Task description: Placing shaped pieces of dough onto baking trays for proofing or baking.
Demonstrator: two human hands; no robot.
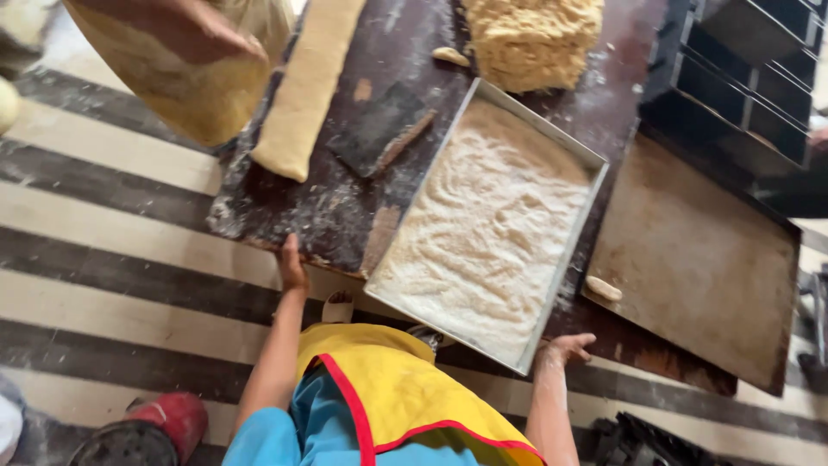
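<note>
Far left: striped floor (103,224), pale and dark bands, with a red object (168,418) low down, kind unclear. Top left, another person's hand (207,30) rests on a yellowish bulk. A long dough strip (306,86) lies on the dark floured table (328,216). The left hand (291,263) grasps the near table edge, fingers hooked over it. A dark scraper (379,129) lies flat just beside the strip. The metal tray (431,324), filled with a pale floury layer, sits mid-table at a slant, its near corner overhanging the edge. The right hand (565,348) is at that corner, fingers curled, touching the table edge just beside the tray; whether it truly grips, I cannot tell. Judged step: bracing at the table with the tray about to be handled. Any shift calls for both hands on the rim and a level lift, since the filling is loose. Behind it is a crumbly dough block (535,39). To the right are a flat worn baking sheet (699,259), a small dough piece (604,287) and stacked dark tins (742,78).
</note>
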